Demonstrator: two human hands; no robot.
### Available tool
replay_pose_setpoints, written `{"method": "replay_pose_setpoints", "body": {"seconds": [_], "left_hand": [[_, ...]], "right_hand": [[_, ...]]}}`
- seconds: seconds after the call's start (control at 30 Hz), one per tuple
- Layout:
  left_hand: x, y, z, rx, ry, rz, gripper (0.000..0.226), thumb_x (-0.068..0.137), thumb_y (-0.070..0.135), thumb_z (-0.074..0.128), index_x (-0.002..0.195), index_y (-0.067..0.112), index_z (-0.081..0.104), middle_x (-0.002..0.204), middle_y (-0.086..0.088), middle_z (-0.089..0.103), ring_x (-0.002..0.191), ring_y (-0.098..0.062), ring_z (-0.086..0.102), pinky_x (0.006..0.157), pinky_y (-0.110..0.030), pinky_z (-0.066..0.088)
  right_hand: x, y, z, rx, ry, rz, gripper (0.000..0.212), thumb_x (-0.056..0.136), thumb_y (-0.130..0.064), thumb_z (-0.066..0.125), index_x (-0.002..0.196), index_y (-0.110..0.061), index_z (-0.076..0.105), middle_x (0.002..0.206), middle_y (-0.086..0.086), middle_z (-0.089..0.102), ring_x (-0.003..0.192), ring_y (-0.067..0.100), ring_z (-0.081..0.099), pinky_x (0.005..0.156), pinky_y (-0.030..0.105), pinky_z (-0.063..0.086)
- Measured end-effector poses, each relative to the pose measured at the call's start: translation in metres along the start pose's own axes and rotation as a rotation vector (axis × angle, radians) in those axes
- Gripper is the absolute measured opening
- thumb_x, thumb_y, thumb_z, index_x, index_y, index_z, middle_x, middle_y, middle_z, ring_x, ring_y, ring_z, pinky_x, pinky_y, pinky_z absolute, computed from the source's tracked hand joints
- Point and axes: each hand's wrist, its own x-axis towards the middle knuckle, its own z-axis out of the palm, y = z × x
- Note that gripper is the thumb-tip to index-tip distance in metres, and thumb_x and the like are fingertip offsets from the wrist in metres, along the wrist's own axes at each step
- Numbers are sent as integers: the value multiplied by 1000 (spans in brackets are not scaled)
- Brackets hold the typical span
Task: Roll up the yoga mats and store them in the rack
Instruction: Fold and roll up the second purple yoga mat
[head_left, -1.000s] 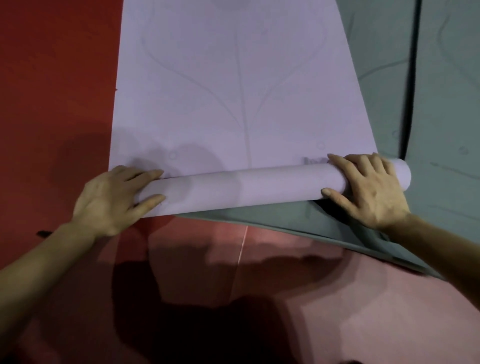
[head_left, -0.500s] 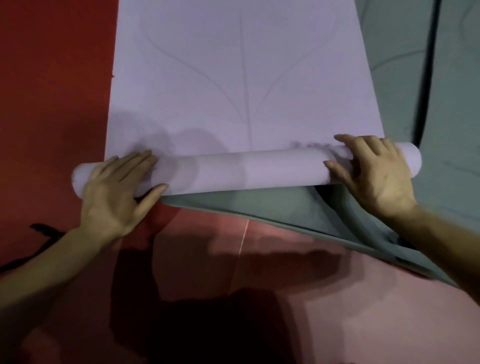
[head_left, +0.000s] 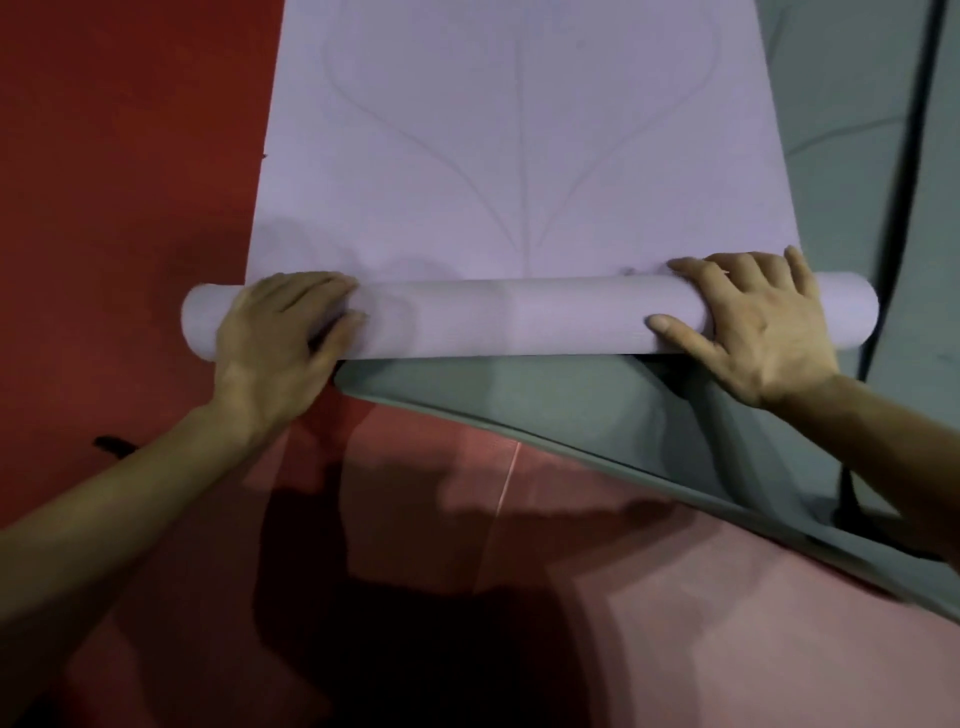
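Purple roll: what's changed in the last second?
The purple roll has rolled farther up the flat mat and levelled out; its left end now juts onto the red floor. The left hand shifted inward from that end. More grey mat is uncovered. The right hand still grips near the right end.

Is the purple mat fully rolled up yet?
No, much of the purple mat lies flat beyond the roll under the left hand and right hand.
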Motion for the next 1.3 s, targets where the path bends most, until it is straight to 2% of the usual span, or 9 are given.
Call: {"method": "replay_pose_setpoints", "body": {"seconds": [0.17,0.27,0.33,0.43,0.63,0.87,1.03,1.17,1.3], "left_hand": [[7,-15,-2,84,-182,127,82,87,69,59,147,13,53,138,-10,63,123,-31,60,109,-44,41],[27,-20,-5,143,-303,94,93,83,81,46,149,16,47,136,-11,64,122,-33,62,103,-47,46],[34,-21,-6,197,-343,107,94,83,83,41,147,15,49,132,-12,66,116,-35,65,97,-48,51],[32,-21,-7,262,-314,156,91,85,83,39,140,12,54,119,-14,70,100,-38,69,81,-48,56],[16,-8,-16,305,-305,204,81,87,79,40,125,11,62,95,-10,71,76,-35,68,62,-43,50],[-33,5,-30,191,-277,217,78,87,74,45,123,8,67,98,-11,74,80,-37,70,69,-45,53],[-33,0,-29,174,-380,134,85,84,83,39,132,17,62,110,-6,73,95,-33,71,77,-45,55],[-22,-3,-27,184,-472,88,90,83,86,33,147,25,48,129,-1,67,115,-28,64,94,-46,50],[-28,2,-26,83,-197,144,74,93,64,54,145,12,55,136,-8,65,119,-31,63,101,-47,46]], "right_hand": [[15,0,-5,45,30,8,81,92,-84,26,121,-18,63,111,20,65,104,44,57,108,61,36],[28,-5,-12,74,-52,92,78,90,-83,27,124,-25,65,117,16,68,114,43,58,116,61,27],[27,-5,-15,60,-96,80,81,86,-88,26,128,-29,62,122,14,68,118,41,57,116,61,26],[19,-1,-20,29,-114,32,95,71,-101,27,128,-32,58,120,10,67,114,39,59,107,54,38],[-2,-2,-27,58,-121,-13,87,78,-94,32,130,-30,58,117,9,68,109,38,58,98,52,43],[-58,-6,-28,56,-109,-31,80,82,-90,38,129,-29,59,114,6,68,104,37,59,95,51,45],[-76,-12,-22,97,33,-60,68,91,-73,47,141,-27,59,134,14,59,122,40,57,113,61,33],[-74,-15,-15,70,-11,-39,67,98,-68,36,151,-30,49,144,14,55,136,40,48,118,64,25],[-58,-12,-14,46,-73,-15,74,94,-78,29,151,-34,45,141,10,56,133,38,48,120,65,21]]}}
